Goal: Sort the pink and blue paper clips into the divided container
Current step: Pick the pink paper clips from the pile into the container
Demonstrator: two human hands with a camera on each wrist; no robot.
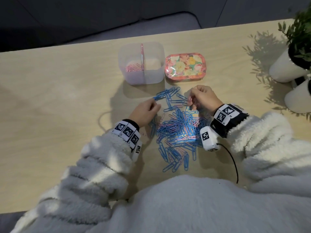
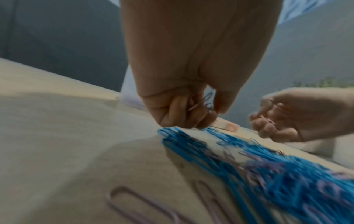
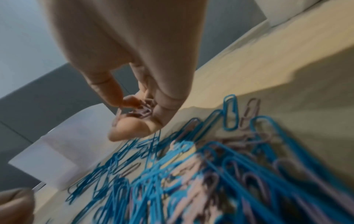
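Observation:
A translucent divided container point(image 1: 157, 47) stands at the back of the table. Its left compartment holds pink clips point(image 1: 133, 67). A mixed pile of blue and pink paper clips point(image 1: 178, 128) lies between my hands. My left hand point(image 1: 155, 105) hovers at the pile's left edge, beside a bunch of blue clips point(image 1: 161, 95). In the left wrist view its fingers point(image 2: 180, 109) are curled round a few clips point(image 2: 197, 104), at least one of them pink. My right hand point(image 1: 191, 98) is raised over the pile's far right and pinches several pink clips point(image 3: 141, 111) between thumb and fingers.
A floral tin point(image 1: 185, 67) sits right of the container. Two white plant pots point(image 1: 286, 66) point(image 1: 297, 96) stand at the table's right edge. A black cable point(image 1: 234, 162) runs from my right wrist toward my body. Bare wooden table point(image 1: 58, 98) stretches to the left.

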